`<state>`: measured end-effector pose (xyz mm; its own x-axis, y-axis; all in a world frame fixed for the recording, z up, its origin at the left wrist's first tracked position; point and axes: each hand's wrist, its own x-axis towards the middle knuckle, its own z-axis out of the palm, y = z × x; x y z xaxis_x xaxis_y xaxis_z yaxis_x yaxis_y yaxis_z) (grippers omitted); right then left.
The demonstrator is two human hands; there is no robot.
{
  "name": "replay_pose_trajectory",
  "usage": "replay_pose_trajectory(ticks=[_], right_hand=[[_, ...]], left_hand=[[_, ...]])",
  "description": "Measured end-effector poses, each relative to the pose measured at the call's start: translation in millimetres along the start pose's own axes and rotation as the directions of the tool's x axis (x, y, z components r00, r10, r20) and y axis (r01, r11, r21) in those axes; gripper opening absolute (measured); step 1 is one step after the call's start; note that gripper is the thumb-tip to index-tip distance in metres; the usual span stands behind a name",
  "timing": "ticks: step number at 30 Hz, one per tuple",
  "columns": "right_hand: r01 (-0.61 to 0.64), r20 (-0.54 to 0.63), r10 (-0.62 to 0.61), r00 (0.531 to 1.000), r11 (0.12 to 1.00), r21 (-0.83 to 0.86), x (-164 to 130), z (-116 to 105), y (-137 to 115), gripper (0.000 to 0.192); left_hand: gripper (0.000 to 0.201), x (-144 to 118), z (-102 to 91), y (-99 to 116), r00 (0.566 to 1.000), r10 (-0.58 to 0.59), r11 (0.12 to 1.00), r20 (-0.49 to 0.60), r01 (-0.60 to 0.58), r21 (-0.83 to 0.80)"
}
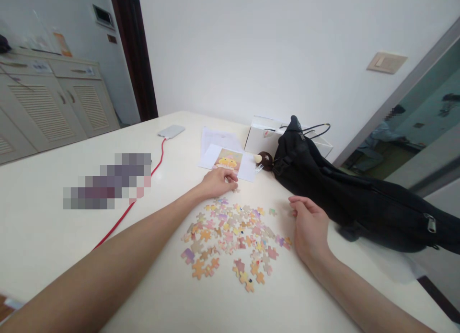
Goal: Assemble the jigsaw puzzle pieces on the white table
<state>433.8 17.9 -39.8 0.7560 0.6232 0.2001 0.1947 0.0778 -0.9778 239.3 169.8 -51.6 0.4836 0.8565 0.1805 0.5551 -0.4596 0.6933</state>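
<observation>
Cream-coloured and broad, the table (53, 237) fills most of the lower frame, and we rest both bare forearms on it. Next in size is the black bag (359, 199), slumped along the right side of the frame from the centre out to the right edge. Behind its upper end, above centre, sits a white box (258, 139), and in the upper left stand pale louvred cabinets (46, 112). Sheets of white paper (219, 141) lie left of the box, with a small picture card (229, 160) showing a yellow figure on top of them. A red cable (143, 189) runs diagonally across the left half of the table up to a grey power bank (171, 131). In the lower centre of the frame lies the loose spread of puzzle pieces (230, 237), pastel pink, orange and purple, flat on the table between our arms. Our left hand (217, 182) reaches to the far edge of that spread, just below the picture card, fingers curled down onto the table; we cannot tell whether it pinches a piece. Our right hand (309, 225) rests at the right edge of the spread, loosely curled with nothing clearly held. A small brown toy (265, 160) lies beside the bag.
</observation>
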Motion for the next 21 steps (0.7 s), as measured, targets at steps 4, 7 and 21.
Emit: replay_pose_trajectory(ticks=[4,7,21], right_hand=[[0.024,0.052,-0.021,0.998,0.998,-0.059,1,0,3,0.013],[0.076,0.225,-0.032,0.974,0.979,-0.189,10,-3,-1,0.016],[0.628,0.791,-0.169,0.588,0.712,-0.315,33,-10,-12,0.024]], left_hand=[[0.021,0,-1.0,1,1.000,0.009,1.000,0.007,-0.009,-0.008],[0.021,-1,-0.6,1,1.000,0.016,1.000,0.000,-0.016,-0.005],[0.022,1,-0.2,0,0.999,0.039,0.999,0.009,-0.038,-0.008]])
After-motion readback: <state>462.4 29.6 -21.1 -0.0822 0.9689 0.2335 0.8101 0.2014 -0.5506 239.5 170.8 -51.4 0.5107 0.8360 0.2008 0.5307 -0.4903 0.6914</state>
